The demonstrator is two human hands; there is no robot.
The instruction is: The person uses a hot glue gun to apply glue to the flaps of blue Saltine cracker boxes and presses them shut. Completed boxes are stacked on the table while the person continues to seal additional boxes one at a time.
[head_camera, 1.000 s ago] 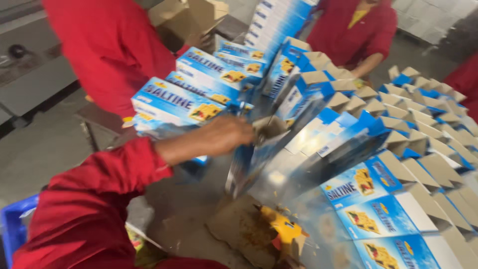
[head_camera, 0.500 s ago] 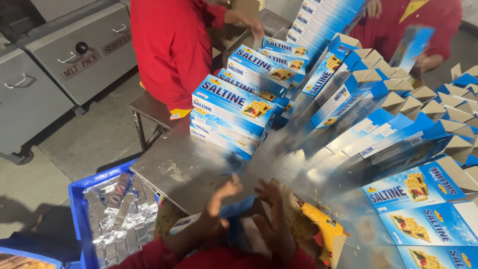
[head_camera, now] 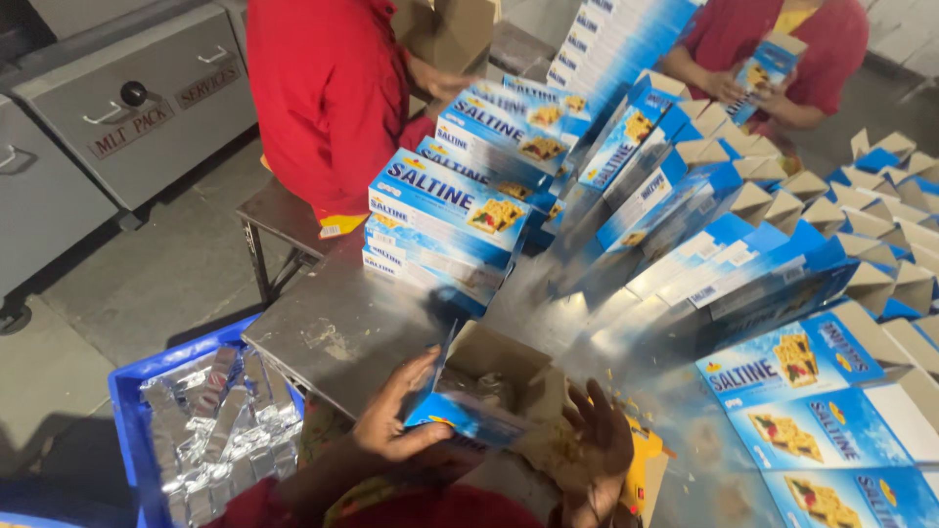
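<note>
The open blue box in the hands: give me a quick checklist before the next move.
1. Left hand grips the open blue box: ok.
2. Right hand steadies the box's other side: ok.
3. Top flaps open: ok.
4. Box filled: something silvery shows inside, how full cannot tell.
5. Foil packs in the blue crate at the left: ok.
6. Stack of closed boxes stands apart on the metal table: ok.

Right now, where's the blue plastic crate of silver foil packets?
In the head view, the blue plastic crate of silver foil packets sits on the floor at lower left, beside the metal table, just left of the person's left hand.
</note>
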